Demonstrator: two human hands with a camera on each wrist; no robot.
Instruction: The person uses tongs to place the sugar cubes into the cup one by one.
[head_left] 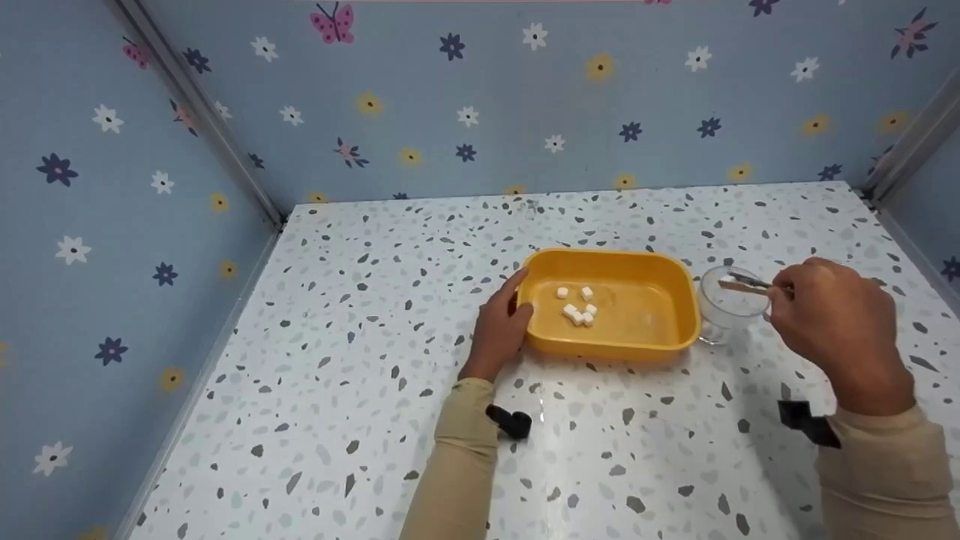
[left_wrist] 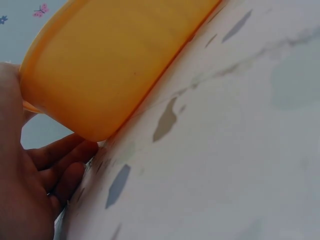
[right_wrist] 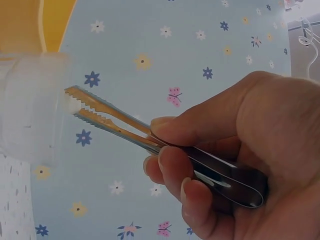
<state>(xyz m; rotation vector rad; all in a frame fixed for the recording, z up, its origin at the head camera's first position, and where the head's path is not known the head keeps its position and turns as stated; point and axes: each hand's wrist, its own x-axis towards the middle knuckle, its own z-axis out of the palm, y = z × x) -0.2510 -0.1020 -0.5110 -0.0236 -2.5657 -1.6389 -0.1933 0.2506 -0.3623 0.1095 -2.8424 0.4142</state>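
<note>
My left hand point(head_left: 501, 330) grips the left end of a yellow plastic tray point(head_left: 615, 346), thumb and index finger at its rim. In the left wrist view the other fingers point(left_wrist: 70, 182) curl beside the tray's lower edge. Several small white cubes point(head_left: 562, 292) lie in the left half of the tray. With my right hand point(head_left: 840, 326) I pinch metal tongs point(right_wrist: 125, 127) between thumb and fingers. The toothed tips close around a small white cube point(right_wrist: 73, 104), over the mouth of a clear glass cup point(head_left: 720, 319) at the tray's right end.
A white speckled tabletop point(head_left: 337, 360) spreads under everything. Blue panels with flowers and butterflies point(head_left: 495, 90) stand at the back and both sides. A black wrist mount point(head_left: 510, 421) sticks out from the left sleeve, another black piece point(head_left: 808, 424) from the right.
</note>
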